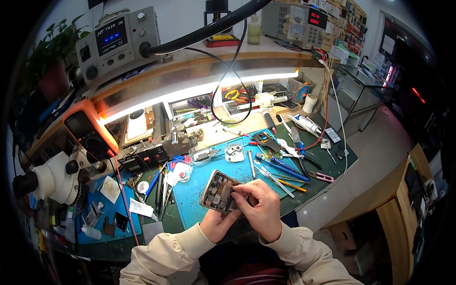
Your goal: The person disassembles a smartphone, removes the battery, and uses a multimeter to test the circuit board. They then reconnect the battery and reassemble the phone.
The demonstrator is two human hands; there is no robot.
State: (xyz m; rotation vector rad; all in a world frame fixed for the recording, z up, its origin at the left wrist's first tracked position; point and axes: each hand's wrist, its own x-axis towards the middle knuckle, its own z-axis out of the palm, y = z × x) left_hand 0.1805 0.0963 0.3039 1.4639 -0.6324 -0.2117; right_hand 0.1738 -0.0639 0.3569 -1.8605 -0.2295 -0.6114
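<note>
An opened smartphone (218, 190), its inner boards and parts showing, is held up over the blue work mat (190, 183). My left hand (218, 225) grips it from below by its lower end, fingers mostly hidden behind it. Above the phone's right side, my right hand (260, 204) has thumb and forefinger pinched together at its inside. Whatever sits between those fingertips, if anything, is too small to make out. Just beyond the phone lie a thin screwdriver (251, 164) and a pair of tweezers (275, 180).
To the left stand an orange multimeter (90, 130) and a white microscope (52, 178). Blue-handled pliers (282, 166), a knife and small clear boxes (234, 153) crowd the mat's far side. A lit strip lamp (204, 92) runs below the shelf, which carries a grey soldering station (118, 40).
</note>
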